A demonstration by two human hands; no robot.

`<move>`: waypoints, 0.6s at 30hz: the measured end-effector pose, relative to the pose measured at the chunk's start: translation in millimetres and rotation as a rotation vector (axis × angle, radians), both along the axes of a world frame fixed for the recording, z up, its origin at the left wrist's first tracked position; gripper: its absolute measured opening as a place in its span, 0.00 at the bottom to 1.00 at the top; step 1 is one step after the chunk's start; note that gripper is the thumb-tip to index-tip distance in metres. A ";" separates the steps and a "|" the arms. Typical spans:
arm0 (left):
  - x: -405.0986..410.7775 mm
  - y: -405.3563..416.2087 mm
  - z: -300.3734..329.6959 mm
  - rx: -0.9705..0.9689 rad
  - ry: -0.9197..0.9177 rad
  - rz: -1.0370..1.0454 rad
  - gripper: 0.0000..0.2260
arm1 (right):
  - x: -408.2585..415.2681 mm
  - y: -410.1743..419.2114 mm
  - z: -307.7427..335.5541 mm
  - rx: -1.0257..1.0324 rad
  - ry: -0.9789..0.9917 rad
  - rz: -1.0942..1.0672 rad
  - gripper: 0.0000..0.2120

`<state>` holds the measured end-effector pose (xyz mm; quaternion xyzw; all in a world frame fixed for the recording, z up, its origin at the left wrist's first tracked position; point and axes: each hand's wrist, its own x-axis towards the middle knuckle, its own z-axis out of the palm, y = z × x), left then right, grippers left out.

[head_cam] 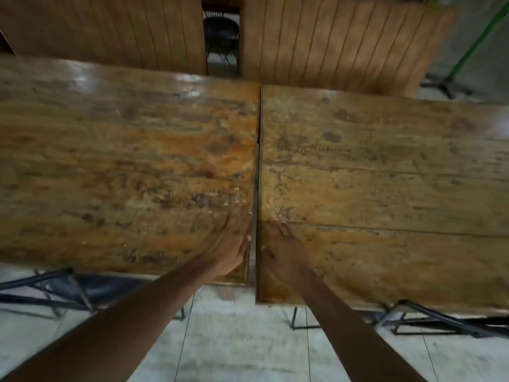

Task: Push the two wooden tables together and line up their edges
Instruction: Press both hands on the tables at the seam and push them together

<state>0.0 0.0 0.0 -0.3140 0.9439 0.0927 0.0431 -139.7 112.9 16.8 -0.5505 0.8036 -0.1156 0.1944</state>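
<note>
Two worn wooden tops are sitting side by side, the left bench [124, 166] and the right bench [385, 194], with only a thin dark seam [257, 175] running between them from far edge to near edge. Their near edges are not lining up: the right bench is reaching closer to the person than the left one, so its near corner is jutting out past the left bench's corner (the far edges are showing a matching offset the other way).

The left hand [234, 244] is lying flat on the left bench just beside the seam, fingers stretched forward and held close together, its grip spread out and clamped on nothing. The right hand [283, 252] is resting palm-down on the right bench, just across the seam, fingers loosely curved against the wood, also gripping nothing. The two hands are sitting near each other, apart, with the seam between them.

Below the near edges, dark metal frames [440, 321] are showing over a pale tiled floor [242, 348]. Beyond the benches, two more plank-topped tables [330, 37] are standing, with a dark chair [221, 34] in the gap between them.
</note>
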 end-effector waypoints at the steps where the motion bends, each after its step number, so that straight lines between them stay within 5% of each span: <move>1: -0.7 1.0 -9.0 0.012 -0.021 0.018 0.27 | -0.2 0.8 -11.0 0.028 0.009 0.011 0.28; 9: 4.9 12.2 -59.9 -0.065 0.026 0.095 0.29 | 8.1 15.5 -71.9 -0.114 0.196 -0.021 0.28; 18: 4.6 12.9 -62.7 -0.073 0.041 0.101 0.29 | 4.6 5.3 -80.7 -0.103 0.188 -0.021 0.28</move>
